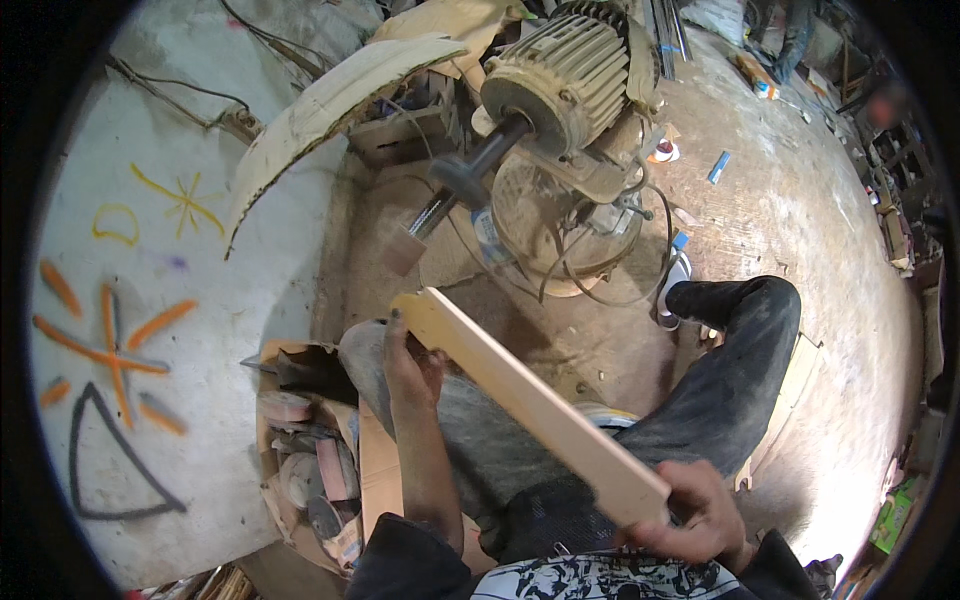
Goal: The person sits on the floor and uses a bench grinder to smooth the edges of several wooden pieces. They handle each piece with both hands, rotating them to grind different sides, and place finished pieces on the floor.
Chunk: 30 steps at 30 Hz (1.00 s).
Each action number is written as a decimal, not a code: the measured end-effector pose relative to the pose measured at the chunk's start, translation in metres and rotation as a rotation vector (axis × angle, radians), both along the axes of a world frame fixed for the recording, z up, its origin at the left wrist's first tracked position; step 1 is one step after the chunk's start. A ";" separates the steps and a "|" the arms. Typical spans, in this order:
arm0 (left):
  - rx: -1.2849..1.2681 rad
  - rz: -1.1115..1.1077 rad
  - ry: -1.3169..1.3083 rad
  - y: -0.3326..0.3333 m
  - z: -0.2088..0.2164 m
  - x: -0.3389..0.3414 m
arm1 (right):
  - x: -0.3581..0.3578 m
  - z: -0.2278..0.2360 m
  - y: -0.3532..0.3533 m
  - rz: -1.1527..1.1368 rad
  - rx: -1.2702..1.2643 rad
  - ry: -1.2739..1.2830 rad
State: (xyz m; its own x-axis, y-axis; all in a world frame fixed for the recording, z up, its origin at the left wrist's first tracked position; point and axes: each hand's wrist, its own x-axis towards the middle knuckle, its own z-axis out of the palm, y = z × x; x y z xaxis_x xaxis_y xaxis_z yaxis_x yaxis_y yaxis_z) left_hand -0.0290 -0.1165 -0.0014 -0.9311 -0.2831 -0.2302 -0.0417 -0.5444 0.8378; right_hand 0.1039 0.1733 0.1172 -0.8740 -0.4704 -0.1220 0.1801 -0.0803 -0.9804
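A long, pale wooden piece (pixel 540 400) with one straight, smooth face slants across my lap. My left hand (pixel 413 368) holds its far end from below, where the wood looks yellower and narrower. My right hand (pixel 695 515) grips the near end, fingers curled around the edge. Beyond the far end is an electric motor (pixel 560 75) with a dark shaft that carries a black collar (pixel 460 180). At the shaft's tip a small brownish wheel (pixel 403 248) looks blurred. The wood appears close to this wheel; whether they touch I cannot tell.
A cardboard box (pixel 365 440) of worn blocks and discs stands by my left leg. The motor sits on a round base (pixel 520 215) with loose cables. A curved cardboard sheet (pixel 330 100) arches at the left, beside a painted wall (pixel 200 330). A blue packet (pixel 719 167) lies on the floor.
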 end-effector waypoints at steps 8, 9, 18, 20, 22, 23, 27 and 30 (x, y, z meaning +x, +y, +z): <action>-0.214 -0.613 -0.168 0.050 0.019 0.077 | -0.036 -0.093 0.025 -1.301 -0.283 -0.242; -0.201 -0.732 -0.193 0.059 0.023 0.083 | -0.039 -0.092 0.022 -1.195 -0.285 -0.160; -0.270 -0.885 -0.092 0.097 0.033 0.083 | -0.022 -0.064 -0.006 -0.498 0.185 -0.145; -0.136 -0.663 -0.165 0.091 0.027 0.068 | -0.020 -0.066 0.006 -0.146 0.404 -0.125; -0.192 -0.617 -0.158 0.081 0.020 0.053 | -0.021 -0.066 0.013 0.088 0.505 0.058; -0.237 -0.563 -0.184 0.075 0.018 0.047 | -0.022 -0.065 0.016 0.120 0.511 -0.002; -0.102 -0.361 -0.186 0.038 0.020 0.041 | -0.019 -0.047 0.021 0.172 0.259 -0.242; 0.035 -0.271 -0.178 0.017 0.028 0.042 | -0.002 -0.030 0.017 -0.283 0.216 -0.466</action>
State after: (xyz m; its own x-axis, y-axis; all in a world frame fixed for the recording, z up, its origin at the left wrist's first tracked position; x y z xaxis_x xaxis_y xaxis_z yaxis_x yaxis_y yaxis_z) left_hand 0.0131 -0.0994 0.0265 -0.9157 -0.0198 -0.4014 -0.3330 -0.5219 0.7853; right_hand 0.1015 0.1904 0.0870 -0.7934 -0.1481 -0.5904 0.5964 0.0049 -0.8026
